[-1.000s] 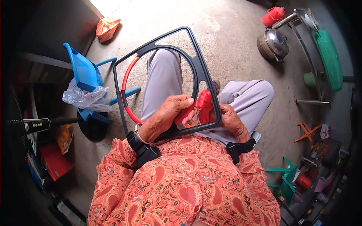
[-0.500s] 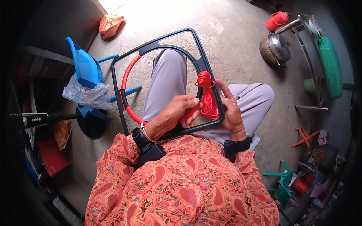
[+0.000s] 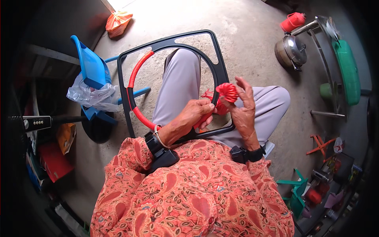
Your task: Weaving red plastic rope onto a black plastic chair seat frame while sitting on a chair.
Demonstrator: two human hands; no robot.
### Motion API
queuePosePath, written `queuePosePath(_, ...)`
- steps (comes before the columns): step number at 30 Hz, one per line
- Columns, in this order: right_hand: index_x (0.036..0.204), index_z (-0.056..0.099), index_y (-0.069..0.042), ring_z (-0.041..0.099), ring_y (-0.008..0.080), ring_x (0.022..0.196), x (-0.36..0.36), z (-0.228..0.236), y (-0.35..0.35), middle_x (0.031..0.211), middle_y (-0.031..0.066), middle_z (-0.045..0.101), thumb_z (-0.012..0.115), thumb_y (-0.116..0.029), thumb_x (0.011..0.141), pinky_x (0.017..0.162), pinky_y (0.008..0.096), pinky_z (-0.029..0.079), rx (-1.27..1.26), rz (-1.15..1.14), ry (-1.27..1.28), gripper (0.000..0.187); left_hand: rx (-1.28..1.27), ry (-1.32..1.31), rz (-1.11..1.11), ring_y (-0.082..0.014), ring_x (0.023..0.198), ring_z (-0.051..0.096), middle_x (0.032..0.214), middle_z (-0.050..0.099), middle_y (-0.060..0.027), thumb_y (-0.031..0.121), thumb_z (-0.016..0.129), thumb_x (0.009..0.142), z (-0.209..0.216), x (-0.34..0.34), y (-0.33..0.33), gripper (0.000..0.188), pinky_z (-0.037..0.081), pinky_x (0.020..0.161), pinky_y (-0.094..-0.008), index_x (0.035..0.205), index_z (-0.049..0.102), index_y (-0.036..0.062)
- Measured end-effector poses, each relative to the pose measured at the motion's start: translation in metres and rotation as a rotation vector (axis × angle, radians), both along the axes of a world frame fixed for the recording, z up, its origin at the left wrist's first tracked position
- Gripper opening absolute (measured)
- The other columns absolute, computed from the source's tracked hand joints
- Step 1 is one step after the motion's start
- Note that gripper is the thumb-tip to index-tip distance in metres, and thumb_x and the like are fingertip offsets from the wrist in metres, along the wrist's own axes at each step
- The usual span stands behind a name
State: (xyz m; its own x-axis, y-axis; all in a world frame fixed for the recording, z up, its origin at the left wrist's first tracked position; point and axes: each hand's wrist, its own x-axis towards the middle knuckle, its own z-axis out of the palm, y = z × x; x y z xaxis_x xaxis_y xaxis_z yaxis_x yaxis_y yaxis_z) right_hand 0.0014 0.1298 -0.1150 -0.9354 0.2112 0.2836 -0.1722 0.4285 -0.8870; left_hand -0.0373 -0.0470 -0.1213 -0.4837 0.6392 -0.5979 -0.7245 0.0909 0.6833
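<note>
We note a bare grey floor (image 3: 246,51), rough and brightest at the far side. Over the lap, between our hands, lies the black frame (image 3: 222,77), its ring partly wrapped red. Our left hand (image 3: 192,112) grasps the ring's near right part, fingers closed round it. Our right hand (image 3: 244,112) has its thumb against the red cord (image 3: 227,92), bunched at the frame's right side; other fingers raised, whether they pinch we cannot tell. Room, left: blue chair (image 3: 92,69) with clear bag (image 3: 92,96); orange bag (image 3: 118,23) far left. Right: pot (image 3: 291,51), red jug (image 3: 293,22) far beyond it, green basin (image 3: 348,73); green stool (image 3: 298,193) near right.
</note>
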Motion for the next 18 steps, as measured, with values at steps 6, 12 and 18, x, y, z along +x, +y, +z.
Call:
queuePosePath(6, 0.116, 0.056, 0.000, 0.061, 0.0141, 0.086, -0.003, 0.076, -0.007, 0.100, 0.0071, 0.064, 0.060, -0.016, 0.095, 0.079, 0.0301, 0.051, -0.689, 0.177, -0.096, 0.027, -0.016, 0.000, 0.003, -0.0069, 0.042, 0.046, 0.061, 0.057, -0.0008, 0.026, 0.049, 0.099, -0.002, 0.001, -0.005, 0.024, 0.032, 0.039, -0.0204, 0.092, 0.060, 0.0048)
queuePosePath(12, 0.116, 0.052, 0.005, 0.041, 0.0093, 0.047, 0.016, 0.144, 0.040, 0.077, 0.0092, 0.055, 0.057, -0.026, 0.095, 0.042, 0.0231, 0.031, -0.813, 0.313, -0.071, 0.038, 0.034, -0.030, -0.013, -0.0071, 0.041, 0.045, 0.061, 0.056, -0.0012, 0.027, 0.050, 0.099, -0.001, -0.001, -0.006, 0.026, 0.031, 0.039, -0.0208, 0.092, 0.060, 0.0039)
queuePosePath(18, 0.118, 0.055, 0.008, 0.043, 0.0035, 0.051, 0.033, 0.170, 0.037, 0.094, 0.0164, 0.066, 0.065, -0.026, 0.090, 0.046, 0.0207, 0.032, -0.341, 0.168, -0.106, 0.046, 0.095, -0.051, 0.017, -0.0067, 0.042, 0.045, 0.058, 0.054, -0.0006, 0.027, 0.054, 0.097, 0.005, -0.003, -0.006, 0.024, 0.030, 0.038, -0.0214, 0.095, 0.061, 0.0031)
